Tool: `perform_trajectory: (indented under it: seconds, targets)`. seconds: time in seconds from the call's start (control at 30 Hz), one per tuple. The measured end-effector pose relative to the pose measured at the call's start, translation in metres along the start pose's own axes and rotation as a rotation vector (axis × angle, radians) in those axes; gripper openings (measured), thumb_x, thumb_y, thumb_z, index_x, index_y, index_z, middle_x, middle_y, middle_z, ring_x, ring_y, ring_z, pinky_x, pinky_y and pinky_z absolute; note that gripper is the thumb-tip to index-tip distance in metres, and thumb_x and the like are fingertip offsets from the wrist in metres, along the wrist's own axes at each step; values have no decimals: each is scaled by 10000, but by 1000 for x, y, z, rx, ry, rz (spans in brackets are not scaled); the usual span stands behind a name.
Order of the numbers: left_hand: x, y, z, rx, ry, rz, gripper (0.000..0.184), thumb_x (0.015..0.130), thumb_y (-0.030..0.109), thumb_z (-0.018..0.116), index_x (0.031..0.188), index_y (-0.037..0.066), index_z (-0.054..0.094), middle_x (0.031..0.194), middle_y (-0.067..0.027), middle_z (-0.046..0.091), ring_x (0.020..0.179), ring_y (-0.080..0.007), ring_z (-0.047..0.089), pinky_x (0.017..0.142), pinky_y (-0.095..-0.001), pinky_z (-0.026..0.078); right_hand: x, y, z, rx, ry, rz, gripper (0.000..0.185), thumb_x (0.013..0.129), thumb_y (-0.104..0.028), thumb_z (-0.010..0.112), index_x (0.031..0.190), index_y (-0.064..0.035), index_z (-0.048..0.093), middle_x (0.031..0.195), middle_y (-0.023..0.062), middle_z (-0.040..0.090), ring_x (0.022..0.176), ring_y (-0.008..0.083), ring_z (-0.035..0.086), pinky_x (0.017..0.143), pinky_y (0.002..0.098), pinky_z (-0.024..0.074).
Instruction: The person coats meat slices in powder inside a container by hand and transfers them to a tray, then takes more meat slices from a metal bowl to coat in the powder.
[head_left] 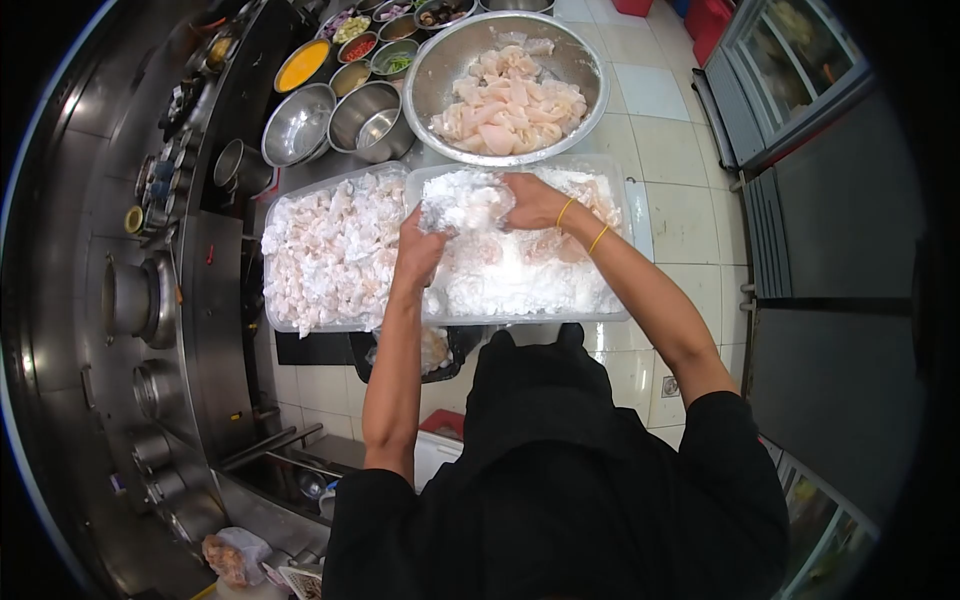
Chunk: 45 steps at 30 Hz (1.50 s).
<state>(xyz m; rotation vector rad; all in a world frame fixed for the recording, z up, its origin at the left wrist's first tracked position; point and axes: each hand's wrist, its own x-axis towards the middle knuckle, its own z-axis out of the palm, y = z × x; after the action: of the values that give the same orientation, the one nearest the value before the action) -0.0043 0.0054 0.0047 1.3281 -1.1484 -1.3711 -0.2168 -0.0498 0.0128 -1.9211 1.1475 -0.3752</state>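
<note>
My left hand [419, 250] is closed on the near left edge of what looks like a shallow round sieve or bowl [432, 216], heaped with flour-coated pale meat pieces [470, 202]. On its far right side, my right hand [533, 202] grips the same thing; most of its fingertips are hidden in white flour. Both hands are over the right plastic tray [625, 262], which holds loose white flour [520, 290] and some pale pieces. Beside it, the left plastic tray [268, 285] is full of floured pieces [335, 245].
Behind the trays stands a large steel bowl [420, 75] of raw pale meat slices [510, 100]. Two steel bowls [298, 125] [368, 118] and several small bowls of chopped ingredients are at back left. A stove counter with pots [130, 295] runs along the left; fridges [830, 230] line the right.
</note>
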Motion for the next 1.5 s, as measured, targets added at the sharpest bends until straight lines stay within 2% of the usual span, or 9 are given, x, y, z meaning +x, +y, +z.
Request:
perform_trajectory:
  seconds: [0.27, 0.43, 0.5, 0.53, 0.67, 0.93, 1.03, 1.3, 1.5]
  targets:
    - [-17, -28, 9, 772, 69, 77, 760, 665, 151, 719, 1339, -53, 434, 1097, -334, 601, 1082, -451, 574, 937, -437, 465, -28, 0, 4, -496, 112, 31, 774, 621, -102, 678, 1354, -26, 444, 1217, 236, 535, 1108, 402, 537, 961, 431, 457]
    - [6, -54, 24, 757, 144, 168, 747, 653, 159, 770, 1312, -23, 469, 1104, -277, 627, 1059, -403, 605, 940, -400, 468, 8, 22, 36, -395, 92, -24, 903, 627, -127, 708, 1436, -45, 316, 1217, 221, 531, 1081, 396, 554, 945, 423, 469]
    - [9, -41, 23, 466, 137, 95, 719, 651, 155, 788, 1283, -19, 494, 1114, -225, 645, 1053, -367, 619, 943, -378, 466, 10, 20, 36, -185, 119, -51, 750, 641, -97, 676, 1346, -1, 439, 1122, 236, 596, 1081, 390, 567, 932, 430, 475]
    - [9, -40, 17, 447, 128, 69, 595, 717, 34, 732, 1268, -24, 515, 1158, -123, 640, 1044, -213, 600, 912, -308, 464, 9, 16, 30, -106, 100, -57, 705, 646, -93, 666, 1315, 9, 472, 1089, 242, 613, 1078, 388, 571, 931, 432, 476]
    - [-8, -23, 3, 127, 155, 11, 443, 781, -67, 619, 1218, -31, 564, 1145, -105, 645, 1005, -168, 608, 872, -289, 477, 5, 14, 11, -205, -5, 57, 568, 657, -99, 642, 1206, 28, 568, 981, 266, 653, 1052, 383, 591, 930, 428, 478]
    - [-12, -37, 2, 547, -35, 168, 745, 670, 69, 711, 1344, -59, 419, 1218, -191, 604, 1109, -296, 587, 976, -337, 440, -6, -10, 34, -620, 62, -85, 959, 548, -195, 845, 1405, -193, 415, 1359, 211, 440, 1140, 388, 541, 924, 453, 480]
    - [7, -43, 11, 765, 107, 175, 755, 630, 88, 749, 1308, -67, 456, 1173, -210, 620, 1098, -343, 592, 976, -359, 442, 15, -6, 42, -427, -19, -120, 905, 575, -185, 823, 1391, -183, 432, 1341, 216, 459, 1103, 405, 559, 921, 452, 482]
    - [-3, -18, -8, 75, 92, 9, 472, 722, -57, 659, 1187, -26, 583, 1085, -102, 665, 977, -183, 622, 877, -298, 480, 16, -8, -4, -349, 59, 24, 477, 650, -174, 638, 1108, -41, 643, 941, 221, 673, 952, 365, 633, 843, 444, 518]
    - [-12, -35, -9, 628, -17, 89, 660, 680, 89, 716, 1291, -34, 499, 1196, -240, 600, 1115, -335, 581, 961, -371, 455, 1, -8, 15, -662, -104, -82, 673, 582, -277, 772, 1208, -99, 602, 1248, 158, 514, 1103, 376, 536, 879, 426, 522]
